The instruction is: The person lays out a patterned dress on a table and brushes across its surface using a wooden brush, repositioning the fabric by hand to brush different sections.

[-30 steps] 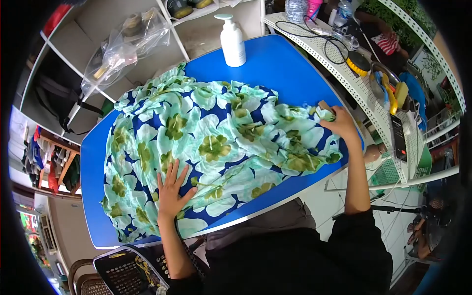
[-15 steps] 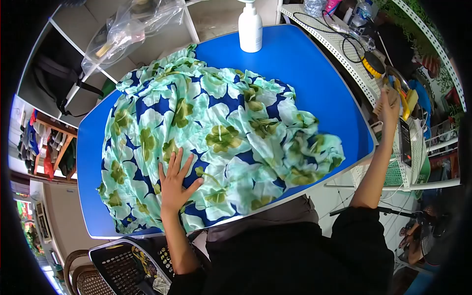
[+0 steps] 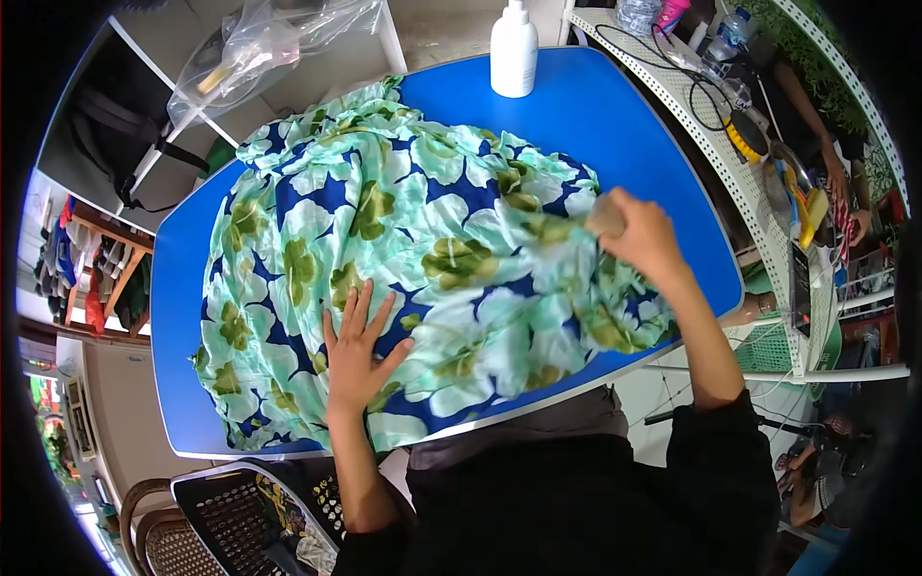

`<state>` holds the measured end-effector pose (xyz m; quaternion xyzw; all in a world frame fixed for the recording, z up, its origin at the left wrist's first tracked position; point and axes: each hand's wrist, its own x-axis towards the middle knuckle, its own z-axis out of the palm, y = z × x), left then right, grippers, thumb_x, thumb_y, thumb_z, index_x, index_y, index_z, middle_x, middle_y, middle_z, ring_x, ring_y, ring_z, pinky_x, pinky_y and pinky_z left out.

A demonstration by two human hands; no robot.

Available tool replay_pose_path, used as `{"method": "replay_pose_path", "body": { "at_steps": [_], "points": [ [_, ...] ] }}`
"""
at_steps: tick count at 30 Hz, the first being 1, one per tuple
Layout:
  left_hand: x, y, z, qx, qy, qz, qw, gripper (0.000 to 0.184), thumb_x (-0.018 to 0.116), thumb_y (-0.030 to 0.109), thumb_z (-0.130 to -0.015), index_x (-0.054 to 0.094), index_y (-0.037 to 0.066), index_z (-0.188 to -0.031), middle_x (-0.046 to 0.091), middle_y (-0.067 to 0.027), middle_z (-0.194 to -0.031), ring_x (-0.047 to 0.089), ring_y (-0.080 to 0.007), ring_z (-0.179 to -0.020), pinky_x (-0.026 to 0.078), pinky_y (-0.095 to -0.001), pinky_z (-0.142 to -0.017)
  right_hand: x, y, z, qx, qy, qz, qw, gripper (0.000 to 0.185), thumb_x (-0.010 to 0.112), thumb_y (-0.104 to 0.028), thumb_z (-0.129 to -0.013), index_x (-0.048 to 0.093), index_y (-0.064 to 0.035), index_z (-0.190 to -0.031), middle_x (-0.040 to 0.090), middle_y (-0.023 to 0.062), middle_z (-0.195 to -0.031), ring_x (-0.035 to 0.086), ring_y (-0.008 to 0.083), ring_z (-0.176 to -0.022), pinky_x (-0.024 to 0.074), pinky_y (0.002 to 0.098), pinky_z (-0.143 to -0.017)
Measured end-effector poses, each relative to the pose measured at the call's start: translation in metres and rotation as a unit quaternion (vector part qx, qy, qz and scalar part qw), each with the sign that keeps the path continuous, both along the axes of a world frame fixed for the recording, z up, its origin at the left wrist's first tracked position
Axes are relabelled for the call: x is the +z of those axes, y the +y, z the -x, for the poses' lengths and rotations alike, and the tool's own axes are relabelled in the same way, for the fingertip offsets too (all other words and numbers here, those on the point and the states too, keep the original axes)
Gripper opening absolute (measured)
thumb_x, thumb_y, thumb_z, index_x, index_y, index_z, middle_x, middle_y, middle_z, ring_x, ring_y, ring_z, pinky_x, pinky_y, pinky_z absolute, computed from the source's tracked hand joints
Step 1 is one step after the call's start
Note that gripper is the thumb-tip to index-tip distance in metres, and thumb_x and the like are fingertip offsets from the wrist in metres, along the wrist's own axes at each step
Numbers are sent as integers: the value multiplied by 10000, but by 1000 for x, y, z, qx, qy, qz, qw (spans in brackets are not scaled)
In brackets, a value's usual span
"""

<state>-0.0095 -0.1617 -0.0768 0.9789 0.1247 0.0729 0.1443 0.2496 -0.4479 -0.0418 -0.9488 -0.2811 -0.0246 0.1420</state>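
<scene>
across the smooth blue table (image 3: 634, 115) with its pale rim, you have a wide, crumpled cloth (image 3: 403, 230) printed with mint-green and white flowers, olive blooms and navy gaps; it covers the table's left and middle and runs to its near edge. your left hand (image 3: 360, 370) lies palm down on the cloth toward the table's near edge, fingers spread, gripping nothing. your right hand (image 3: 642, 235) is curled closed around a tan block (image 3: 605, 219) over the table's right part, at the cloth; blur there means you cannot tell whether the block touches it. by the table's far edge stands an upright white plastic bottle (image 3: 514, 53). to the table's right, a white perforated shelf (image 3: 744, 197) carries a black brush with yellow bristles (image 3: 746, 136). below the table's near left corner sits a black plastic basket (image 3: 206, 523) with holes.
</scene>
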Motion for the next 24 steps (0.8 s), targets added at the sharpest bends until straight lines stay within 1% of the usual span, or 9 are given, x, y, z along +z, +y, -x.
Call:
{"method": "replay_pose_path", "body": {
  "at_steps": [3,6,9,11,13,16,17,20,24],
  "points": [
    [0,-10,-6,-7,4,-20,1000,600,609,447,-784,464,234,-1325,291,-78,-1460,273,-293,-1341,95,-565,-1066,7,-27,-43,-77,-57,-32,995,340,694,-168,-669,529,-41,-938,636,162,-806,617,368,-762,493,422,-651],
    [3,-11,-6,-16,15,-18,1000,645,619,461,-765,436,240,-1344,270,-87,-1469,268,-308,-1341,102,-582,-1057,27,-36,-43,-15,-67,-215,974,344,706,-161,-699,517,-35,-957,632,120,-796,627,279,-682,495,368,-594],
    [4,-14,-6,-21,27,-10,999,686,630,482,-743,422,243,-1351,259,-88,-1473,264,-315,-1341,100,-593,-1055,36,-11,-2,47,345,-442,827,398,694,-58,-746,487,-91,-1085,606,65,-961,587,134,-656,509,280,-540],
    [5,-14,-8,-29,29,-2,999,702,629,496,-737,416,243,-1355,256,-86,-1473,261,-318,-1341,96,-598,-1054,36,8,23,87,523,-384,756,453,715,-95,-745,486,-60,-1134,586,88,-981,597,152,-691,528,291,-561],
    [10,-12,-8,-35,12,42,998,600,651,400,-756,483,215,-1301,294,-95,-1453,298,-318,-1324,118,-584,-1060,11,13,15,101,571,-330,745,499,735,-131,-736,490,-42,-1162,583,91,-1001,601,170,-744,533,285,-587],
    [6,-4,-3,-41,-65,163,984,368,690,173,-747,635,145,-1110,435,-99,-1358,397,-307,-1268,192,-557,-1055,-11,-20,-47,-14,538,-242,808,521,734,-264,-749,519,-41,-1169,591,85,-976,595,168,-822,529,275,-607],
    [6,-3,1,-18,-102,174,979,338,690,157,-743,648,138,-1077,470,-93,-1319,410,-303,-1258,204,-554,-1051,-13,-34,-69,-38,544,-320,775,498,725,-292,-753,546,-45,-1146,603,74,-914,607,164,-750,525,273,-581],
    [20,-5,3,23,-158,192,968,266,688,119,-733,677,125,-998,560,-78,-1205,442,-293,-1234,234,-544,-1042,-7,-60,-124,-187,342,-342,855,375,738,-314,-752,572,-61,-975,589,38,-829,598,128,-614,506,257,-529],
    [21,-5,-16,-20,-35,150,988,262,675,176,-762,670,170,-1024,542,-54,-1218,424,-277,-1247,230,-558,-1030,34,-2,-127,-55,415,-509,752,421,673,-165,-798,484,-41,-1154,568,58,-954,609,203,-874,509,284,-669]
  ]
}}
